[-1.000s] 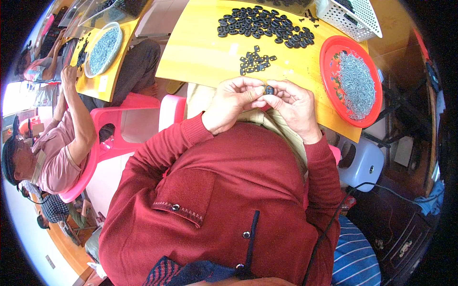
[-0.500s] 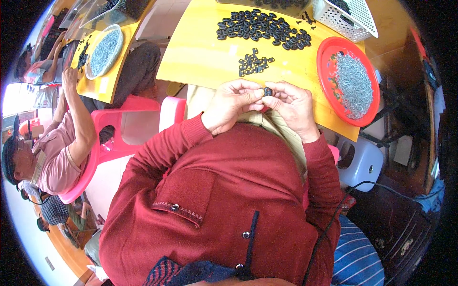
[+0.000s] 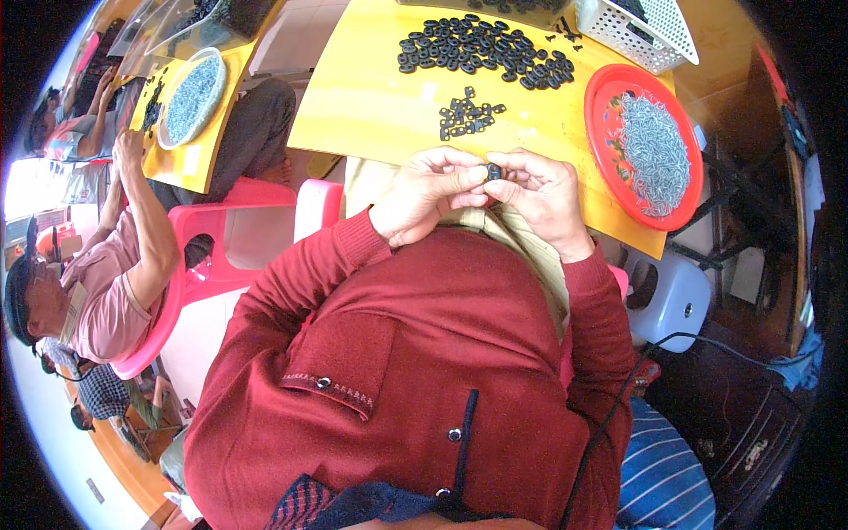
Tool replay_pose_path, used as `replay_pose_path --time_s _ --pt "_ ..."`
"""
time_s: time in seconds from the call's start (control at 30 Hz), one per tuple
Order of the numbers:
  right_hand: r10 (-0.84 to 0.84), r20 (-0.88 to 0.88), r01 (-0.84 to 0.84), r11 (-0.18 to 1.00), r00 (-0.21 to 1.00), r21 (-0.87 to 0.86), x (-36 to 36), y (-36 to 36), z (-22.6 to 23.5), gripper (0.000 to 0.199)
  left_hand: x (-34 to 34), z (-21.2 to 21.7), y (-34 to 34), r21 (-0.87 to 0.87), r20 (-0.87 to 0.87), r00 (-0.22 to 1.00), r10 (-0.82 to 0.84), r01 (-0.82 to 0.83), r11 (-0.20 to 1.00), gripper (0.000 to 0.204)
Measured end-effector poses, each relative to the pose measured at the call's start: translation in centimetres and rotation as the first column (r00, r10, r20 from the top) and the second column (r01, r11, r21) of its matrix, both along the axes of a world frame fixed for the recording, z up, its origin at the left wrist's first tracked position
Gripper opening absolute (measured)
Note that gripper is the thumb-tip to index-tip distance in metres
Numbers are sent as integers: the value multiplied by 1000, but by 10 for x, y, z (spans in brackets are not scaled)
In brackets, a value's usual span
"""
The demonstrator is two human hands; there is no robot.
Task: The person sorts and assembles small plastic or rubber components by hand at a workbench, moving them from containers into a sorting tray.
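Between the fingertips of both hands is a small black oval plastic part (image 3: 494, 171), held just off the table's near edge. My left hand (image 3: 435, 190) pinches it from one side, its fingers closed. Thumb and fingers of my right hand (image 3: 541, 196) grip its other side. Beyond the hands, several small square black pieces (image 3: 466, 117) lie in a loose cluster on the yellow table (image 3: 353, 97). Farther back spreads a larger group of black oval parts (image 3: 486, 49). Fine detail of the held part is too small to make out.
A red plate (image 3: 598, 115) heaped with silvery screws (image 3: 654, 150) stands at the table's right. Behind it is a white perforated basket (image 3: 649, 40). A blue stool (image 3: 667, 300) is at the right. On the left, a person (image 3: 124, 274) sits at another yellow table beside a bowl of screws (image 3: 192, 97).
Both hands stay in nearly the same place with the black oval part, which appears turned slightly between the fingertips. The whole view has shifted a little.
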State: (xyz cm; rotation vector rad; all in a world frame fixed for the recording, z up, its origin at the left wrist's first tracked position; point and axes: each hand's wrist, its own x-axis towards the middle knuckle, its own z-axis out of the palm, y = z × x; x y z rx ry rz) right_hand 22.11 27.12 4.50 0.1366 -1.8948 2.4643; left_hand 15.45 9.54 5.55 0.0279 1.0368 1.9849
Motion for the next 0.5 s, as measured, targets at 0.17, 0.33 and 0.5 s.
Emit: replay_pose_path --time_s 0.17,0.33,0.5 --pt "-2 9 3 999 1000 -43 1 0 0 29 -2 -4 -2 51 52 998 -32 30 998 13" --pt "-25 20 26 1000 999 -18 2 -3 5 24 -2 -5 -2 112 93 994 -65 54 992 13" --pt "-40 -32 42 997 999 63 3 0 1 26 -4 -6 -4 151 76 986 -146 134 980 14"
